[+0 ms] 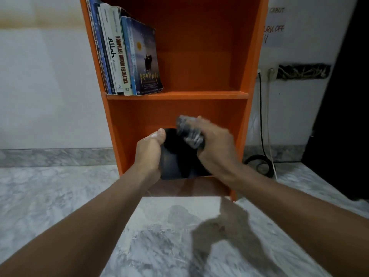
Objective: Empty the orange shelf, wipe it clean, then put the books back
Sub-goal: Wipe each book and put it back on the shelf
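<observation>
Risk noted: the books (127,56) are not yet removed and lean against the left wall of the orange shelf's (199,95) upper compartment, so a jolt from work below could topple them, and a slipped grip would drop the dark object (177,162) onto the floor (60,196). The left hand (148,150) is closed round the dark object's left edge at the mouth of the lower compartment. The right hand (214,144) is curled round a crumpled grey item (188,129), too blurred to identify.
</observation>
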Demonstrator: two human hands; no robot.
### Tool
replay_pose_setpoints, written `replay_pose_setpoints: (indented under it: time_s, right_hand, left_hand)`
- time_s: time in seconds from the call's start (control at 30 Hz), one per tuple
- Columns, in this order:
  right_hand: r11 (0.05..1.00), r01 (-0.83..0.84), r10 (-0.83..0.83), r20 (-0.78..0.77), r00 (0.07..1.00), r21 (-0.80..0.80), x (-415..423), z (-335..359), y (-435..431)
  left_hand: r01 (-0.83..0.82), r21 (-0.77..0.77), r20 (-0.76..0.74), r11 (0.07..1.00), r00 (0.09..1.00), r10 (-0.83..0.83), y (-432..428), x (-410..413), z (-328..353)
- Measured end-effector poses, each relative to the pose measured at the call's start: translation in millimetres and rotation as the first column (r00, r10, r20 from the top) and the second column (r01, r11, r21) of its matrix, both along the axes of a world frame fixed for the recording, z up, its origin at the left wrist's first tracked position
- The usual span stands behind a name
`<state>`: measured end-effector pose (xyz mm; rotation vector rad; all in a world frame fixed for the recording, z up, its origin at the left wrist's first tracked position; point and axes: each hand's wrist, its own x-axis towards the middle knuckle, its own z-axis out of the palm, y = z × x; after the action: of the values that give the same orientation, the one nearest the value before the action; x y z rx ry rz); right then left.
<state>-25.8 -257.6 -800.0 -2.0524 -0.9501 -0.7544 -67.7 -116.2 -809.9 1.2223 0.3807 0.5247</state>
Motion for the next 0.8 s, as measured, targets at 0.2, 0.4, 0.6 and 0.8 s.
replay_pose_setpoints:
  time_s: [0.2, 0.4, 0.6, 0.8]
  right_hand:
    - [0.744, -0.353, 0.373, -0.086, 0.924, -0.567, -44, -96, -26]
    - [0.990, -0.140, 0.140, 0.053, 0.989, -0.009, -18, -21, -10]
    - [0.930, -0.151, 0.148, -0.034, 0.988, -0.335, -10, -56, 33]
    - [0.598, -0.473, 0.336, -0.334, 0.881, -0.647, -44, -155, 33]
  left_hand:
    - [-0.096, 0.011, -0.042, 0.995, 0.994, 0.096, 19, -8, -3]
    - [-0.049, -0.041, -0.075, 0.998, 0.996, 0.046, 34, -10, -14]
    - [-0.039, -0.052, -0.078, 0.998, 0.996, 0.035, 26, -10, -22]
    - [-0.344, 0.438, -0.210, 0.831, 0.859, 0.467, 66, -11, -50]
